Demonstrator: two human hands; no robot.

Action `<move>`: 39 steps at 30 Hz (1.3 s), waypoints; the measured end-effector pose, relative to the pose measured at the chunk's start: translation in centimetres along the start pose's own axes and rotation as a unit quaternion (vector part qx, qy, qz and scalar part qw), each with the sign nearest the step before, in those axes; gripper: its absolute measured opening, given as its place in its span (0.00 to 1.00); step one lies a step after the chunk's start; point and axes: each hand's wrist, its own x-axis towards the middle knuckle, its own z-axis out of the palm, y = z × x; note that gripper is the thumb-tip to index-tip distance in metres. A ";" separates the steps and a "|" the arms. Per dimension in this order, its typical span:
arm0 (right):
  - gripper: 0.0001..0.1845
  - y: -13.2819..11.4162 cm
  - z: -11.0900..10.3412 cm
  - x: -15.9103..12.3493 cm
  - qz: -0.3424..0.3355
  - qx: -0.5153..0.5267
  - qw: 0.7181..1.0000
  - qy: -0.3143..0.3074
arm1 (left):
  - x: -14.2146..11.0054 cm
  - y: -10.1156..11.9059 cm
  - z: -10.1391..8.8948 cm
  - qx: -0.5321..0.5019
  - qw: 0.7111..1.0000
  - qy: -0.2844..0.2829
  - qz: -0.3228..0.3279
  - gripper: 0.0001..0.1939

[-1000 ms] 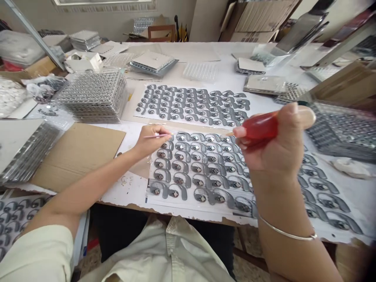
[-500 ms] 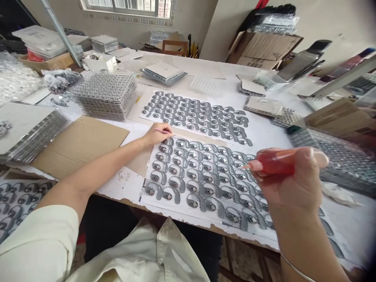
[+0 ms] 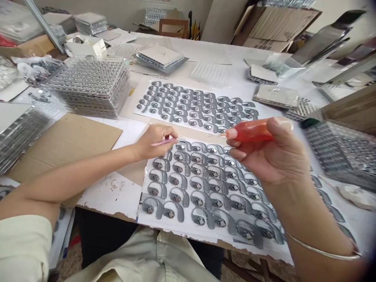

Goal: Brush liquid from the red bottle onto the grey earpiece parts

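Near sheet (image 3: 188,216): white, laid with rows of grey hook-shaped pieces (image 3: 219,221), each bearing a shiny round part.
Pink stick (image 3: 161,143), slim, one: pinched between the thumb and fingers of my left hand (image 3: 155,138), at the near sheet's far left corner. Whether its tip touches a piece, I cannot tell.
Red squeeze bottle (image 3: 253,130), one, pale narrow nozzle: clasped in my right hand (image 3: 277,158), fingers wrapped about it, raised above the right part of the near sheet, nozzle directed left.
Far sheet (image 3: 146,113), one: like pieces in rows, just beyond the near sheet.
Brown cardboard (image 3: 69,145), flat: left of the near sheet.
Tray stack (image 3: 88,84), tall: beyond the near sheet, to its left.
White crumpled tissue (image 3: 357,196), one: right of the near sheet.
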 end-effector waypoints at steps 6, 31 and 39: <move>0.20 3.3 2.5 1.3 -0.104 -0.064 0.992 0.033 | -3.0 1.3 1.0 0.048 0.982 0.044 0.176 0.02; 0.09 8.2 4.5 0.5 -0.371 -0.349 0.861 0.015 | -4.9 2.2 2.2 0.176 0.954 -0.023 0.240 0.13; 0.09 8.5 4.3 0.4 -0.362 -0.373 0.854 0.000 | -4.8 2.4 2.2 0.185 0.953 -0.029 0.240 0.15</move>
